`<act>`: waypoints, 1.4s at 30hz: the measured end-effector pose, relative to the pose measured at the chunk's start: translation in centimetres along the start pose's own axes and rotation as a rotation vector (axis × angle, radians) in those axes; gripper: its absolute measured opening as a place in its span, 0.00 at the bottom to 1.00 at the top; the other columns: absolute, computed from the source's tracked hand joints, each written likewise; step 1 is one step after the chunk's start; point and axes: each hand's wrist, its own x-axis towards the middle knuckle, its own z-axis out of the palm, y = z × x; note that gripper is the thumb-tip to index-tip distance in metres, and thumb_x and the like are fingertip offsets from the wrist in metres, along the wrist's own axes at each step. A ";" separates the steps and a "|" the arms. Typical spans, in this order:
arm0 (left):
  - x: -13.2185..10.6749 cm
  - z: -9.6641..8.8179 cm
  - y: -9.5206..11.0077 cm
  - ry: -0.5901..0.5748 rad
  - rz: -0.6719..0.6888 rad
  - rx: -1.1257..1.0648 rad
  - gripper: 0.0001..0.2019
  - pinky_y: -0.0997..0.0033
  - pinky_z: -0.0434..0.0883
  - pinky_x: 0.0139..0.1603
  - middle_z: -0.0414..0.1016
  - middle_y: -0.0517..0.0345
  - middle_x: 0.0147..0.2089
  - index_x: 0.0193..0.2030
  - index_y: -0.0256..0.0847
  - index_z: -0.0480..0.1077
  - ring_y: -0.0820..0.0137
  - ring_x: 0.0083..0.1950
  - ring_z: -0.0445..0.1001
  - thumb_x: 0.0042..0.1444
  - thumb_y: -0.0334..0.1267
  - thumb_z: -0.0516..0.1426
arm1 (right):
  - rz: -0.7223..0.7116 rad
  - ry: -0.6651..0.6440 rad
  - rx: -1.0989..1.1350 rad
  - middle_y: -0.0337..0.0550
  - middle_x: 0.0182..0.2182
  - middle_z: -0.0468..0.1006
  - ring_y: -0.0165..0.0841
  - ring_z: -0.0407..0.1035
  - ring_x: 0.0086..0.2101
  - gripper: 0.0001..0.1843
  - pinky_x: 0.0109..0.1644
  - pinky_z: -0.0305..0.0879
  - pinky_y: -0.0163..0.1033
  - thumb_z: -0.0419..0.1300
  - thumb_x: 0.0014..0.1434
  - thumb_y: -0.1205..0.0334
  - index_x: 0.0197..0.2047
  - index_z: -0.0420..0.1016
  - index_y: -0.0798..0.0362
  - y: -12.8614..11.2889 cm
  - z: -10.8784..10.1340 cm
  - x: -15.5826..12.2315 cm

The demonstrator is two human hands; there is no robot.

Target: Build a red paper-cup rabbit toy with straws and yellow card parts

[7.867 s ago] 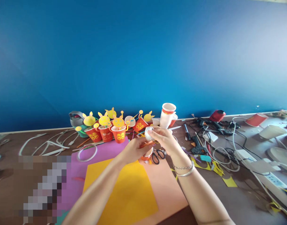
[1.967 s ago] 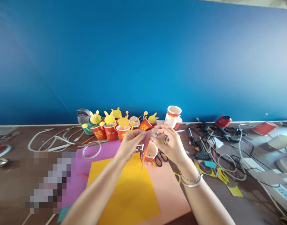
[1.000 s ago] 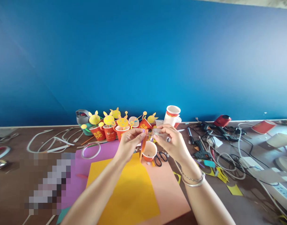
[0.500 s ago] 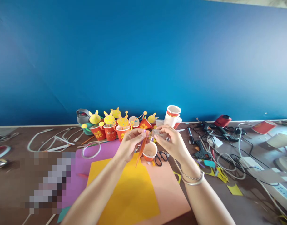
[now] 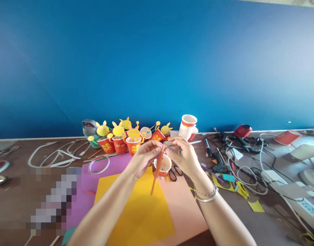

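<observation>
Hanging from left hand (image 5: 146,155)'s pinch, orange strip (image 5: 157,171) lay between hands, long axis steep, lower end leaning left. Right hand (image 5: 182,153), almost equally near, gripped clear item (image 5: 170,145), perhaps tape. Close by: one cup (image 5: 166,164), one scissors (image 5: 175,170). Farther on tabletop (image 5: 13,198): five yellow heads (image 5: 103,130).

Yellow 囍 (image 5: 134,149) on red paper cups (image 5: 129,147)
</observation>
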 end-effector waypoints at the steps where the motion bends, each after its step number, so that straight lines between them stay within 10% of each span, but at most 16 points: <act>1: 0.0 0.0 0.0 0.012 0.014 0.003 0.15 0.79 0.69 0.32 0.76 0.61 0.30 0.33 0.38 0.71 0.76 0.29 0.73 0.41 0.37 0.69 | 0.000 0.008 -0.007 0.48 0.40 0.74 0.36 0.71 0.38 0.08 0.40 0.67 0.40 0.62 0.52 0.60 0.27 0.67 0.52 -0.1 0.0 0.0; 14: -0.3 0.4 -0.7 0.127 0.312 0.502 0.12 0.75 0.70 0.35 0.77 0.55 0.34 0.36 0.37 0.77 0.69 0.35 0.74 0.50 0.43 0.63 | -0.182 0.141 -0.230 0.48 0.41 0.72 0.38 0.71 0.41 0.08 0.42 0.68 0.41 0.63 0.53 0.62 0.29 0.66 0.51 -0.4 0.2 -0.6; 27: -0.3 0.4 -0.4 0.213 0.443 0.691 0.10 0.77 0.64 0.29 0.70 0.60 0.26 0.29 0.37 0.72 0.74 0.28 0.67 0.57 0.40 0.56 | -0.113 -0.062 -0.115 0.48 0.43 0.71 0.37 0.70 0.42 0.09 0.45 0.67 0.42 0.62 0.56 0.57 0.31 0.68 0.52 -0.7 -1.2 -0.6; 42: 0.2 -0.5 -0.2 0.145 0.182 0.566 0.15 0.78 0.61 0.21 0.70 0.62 0.22 0.28 0.37 0.72 0.77 0.22 0.65 0.46 0.48 0.64 | -0.102 -0.148 -0.077 0.46 0.42 0.73 0.36 0.70 0.42 0.09 0.44 0.66 0.40 0.66 0.54 0.56 0.32 0.72 0.52 0.4 -1.3 -0.1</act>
